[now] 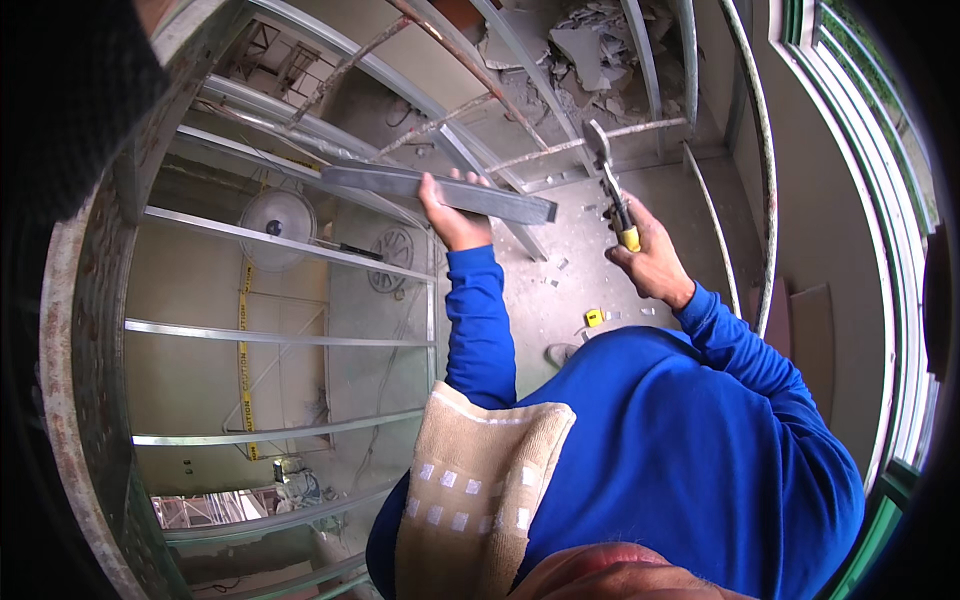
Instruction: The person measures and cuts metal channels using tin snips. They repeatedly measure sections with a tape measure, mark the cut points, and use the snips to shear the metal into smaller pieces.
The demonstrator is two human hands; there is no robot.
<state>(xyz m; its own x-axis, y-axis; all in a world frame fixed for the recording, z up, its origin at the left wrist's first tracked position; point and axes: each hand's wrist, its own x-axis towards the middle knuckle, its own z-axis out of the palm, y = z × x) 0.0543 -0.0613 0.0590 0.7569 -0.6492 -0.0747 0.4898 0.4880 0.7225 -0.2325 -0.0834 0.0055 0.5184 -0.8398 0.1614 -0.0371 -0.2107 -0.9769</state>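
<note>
A short length of grey metal channel [380,183] lies slantwise in front of me, and my left hand [460,218] grips it near its right part with the fingers curled over its edge. To the right, my right hand [655,262] is wrapped round the yellow and black handles of a pair of tin snips [606,172]. The snips' metal head points up and away from me, apart from the channel. Whether the blades are parted is hard to make out.
Metal framing bars [280,342] cross the left side, with a fan [278,230] beyond them. Rusty scaffold tubes [470,60] stand ahead and at right. A yellow tape measure [594,318] and metal scraps lie on the floor. Rubble [590,55] is piled at the back. A window [860,130] lines the right.
</note>
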